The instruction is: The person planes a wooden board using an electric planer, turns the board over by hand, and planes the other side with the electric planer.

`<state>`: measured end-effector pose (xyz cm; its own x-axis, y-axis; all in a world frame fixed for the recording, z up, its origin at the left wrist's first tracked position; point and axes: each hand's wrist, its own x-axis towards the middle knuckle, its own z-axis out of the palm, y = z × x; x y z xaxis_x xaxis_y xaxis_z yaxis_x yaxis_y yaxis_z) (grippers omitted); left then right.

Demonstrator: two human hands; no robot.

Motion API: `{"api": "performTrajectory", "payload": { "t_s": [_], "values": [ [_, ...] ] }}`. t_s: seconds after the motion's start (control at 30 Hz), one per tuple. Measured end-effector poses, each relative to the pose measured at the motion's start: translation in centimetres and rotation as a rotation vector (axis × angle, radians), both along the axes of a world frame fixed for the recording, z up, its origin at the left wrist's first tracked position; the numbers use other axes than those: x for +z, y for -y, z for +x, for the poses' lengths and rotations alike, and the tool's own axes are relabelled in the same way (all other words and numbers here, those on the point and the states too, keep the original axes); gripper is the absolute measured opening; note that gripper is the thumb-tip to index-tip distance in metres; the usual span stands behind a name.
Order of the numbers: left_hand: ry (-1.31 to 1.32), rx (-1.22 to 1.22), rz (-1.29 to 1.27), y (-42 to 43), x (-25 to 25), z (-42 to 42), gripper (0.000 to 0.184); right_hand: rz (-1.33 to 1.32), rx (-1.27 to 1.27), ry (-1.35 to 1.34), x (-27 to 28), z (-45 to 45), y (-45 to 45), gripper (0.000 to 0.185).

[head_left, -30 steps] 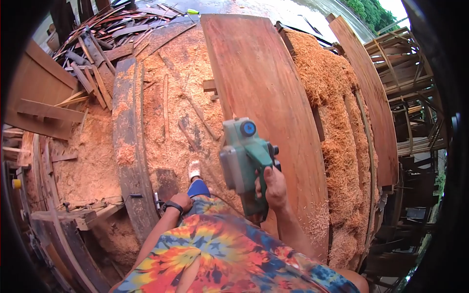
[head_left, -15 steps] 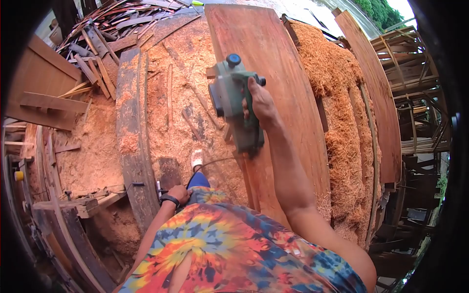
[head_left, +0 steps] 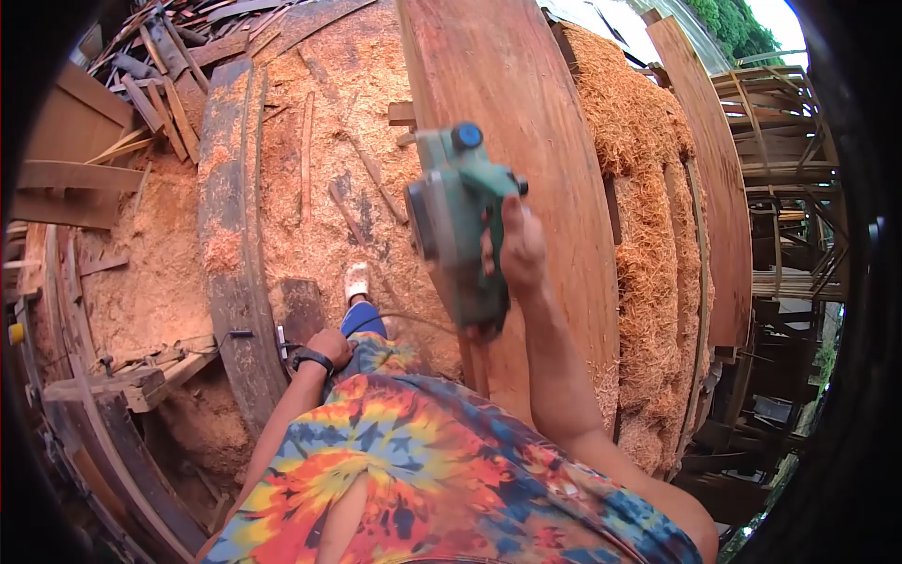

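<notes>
My right hand (head_left: 522, 246) is wrapped round the handle of a green electric hand planer (head_left: 460, 211), its front knob blue. The planer rests over the left edge of a wide reddish-brown board (head_left: 554, 188) and is blurred by motion. A dark power cord (head_left: 404, 318) curves from the planer's rear to my left hand (head_left: 331, 347), which is low beside my thigh with curled fingers. The cord seems to run into that hand; its fingertips are partly hidden. A dark band is on the left wrist.
Orange shavings (head_left: 648, 273) are heaped right of the board, with another long plank (head_left: 719, 197) beyond. A dark beam (head_left: 230, 216) lies to the left. Scrap wood (head_left: 164, 56) is piled at the far left. My shoe (head_left: 357, 280) stands among shavings and loose strips.
My right hand and the planer have come back slightly toward me along the board. The view has shifted a little; my left hand stays by my thigh.
</notes>
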<state>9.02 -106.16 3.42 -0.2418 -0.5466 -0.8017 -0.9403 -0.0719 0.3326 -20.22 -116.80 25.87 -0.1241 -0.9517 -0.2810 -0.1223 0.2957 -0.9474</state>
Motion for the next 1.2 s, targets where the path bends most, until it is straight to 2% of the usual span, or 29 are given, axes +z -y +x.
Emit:
{"api": "performTrajectory", "payload": {
  "t_s": [0.17,0.3,0.57,0.7,1.03,1.1,1.2],
  "values": [
    [0.009,0.005,-0.031,-1.5,0.2,0.4,0.054,-0.015,-0.004,0.040,-0.9,0.5,13.0,0.063],
    [-0.037,-0.028,-0.061,-3.9,-2.3,1.1,0.054,0.018,-0.002,0.030,-0.9,0.6,13.2,0.063],
    [-0.024,-0.038,-0.028,-3.2,-1.4,1.0,0.051,0.049,0.003,-0.047,0.5,-1.0,-7.5,0.066],
    [-0.017,-0.043,-0.012,-1.7,-0.1,0.3,0.050,0.050,-0.053,-0.027,0.6,-0.9,-9.3,0.065],
    [-0.009,-0.004,0.015,-1.8,0.9,0.3,0.050,-0.003,-0.014,-0.001,-0.6,0.4,9.6,0.064],
    [-0.037,-0.002,-0.044,-3.0,-0.3,0.8,0.055,0.019,-0.033,0.011,-0.5,0.5,10.7,0.061],
    [-0.021,-0.007,-0.044,-4.1,-1.9,1.0,0.055,0.039,-0.001,0.024,-0.1,0.3,6.8,0.061]
  ]
}}
